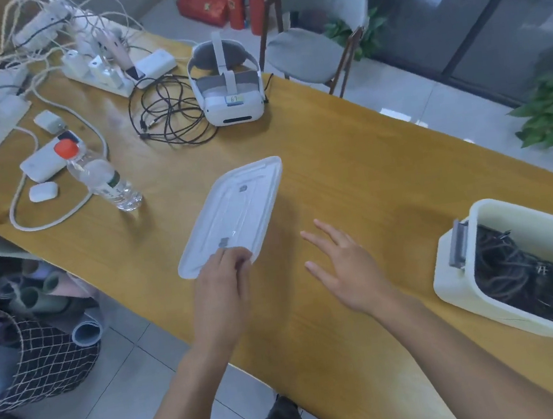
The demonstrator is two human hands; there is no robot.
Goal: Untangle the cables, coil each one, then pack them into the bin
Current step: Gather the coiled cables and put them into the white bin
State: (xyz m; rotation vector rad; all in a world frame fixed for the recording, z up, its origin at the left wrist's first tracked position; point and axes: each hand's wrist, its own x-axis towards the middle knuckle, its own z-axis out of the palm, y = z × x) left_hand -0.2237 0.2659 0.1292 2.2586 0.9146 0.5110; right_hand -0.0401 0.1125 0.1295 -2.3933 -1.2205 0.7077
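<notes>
A white bin (458,278) stands at the table's right edge, filled with a dark tangle of cables (520,274). Its flat white lid (234,210) lies on the wooden table in the middle of the view. My left hand (222,291) grips the lid's near end, with the fingers curled over its rim. My right hand (347,266) hovers just right of the lid, fingers spread and straight, holding nothing. It is well left of the bin.
A white VR headset (228,87) and a loose black cable (168,118) lie at the back. A water bottle (99,174), power banks, chargers and power strips crowd the left. A grey chair (313,29) stands behind the table. A net bag (33,354) sits on the floor to the left.
</notes>
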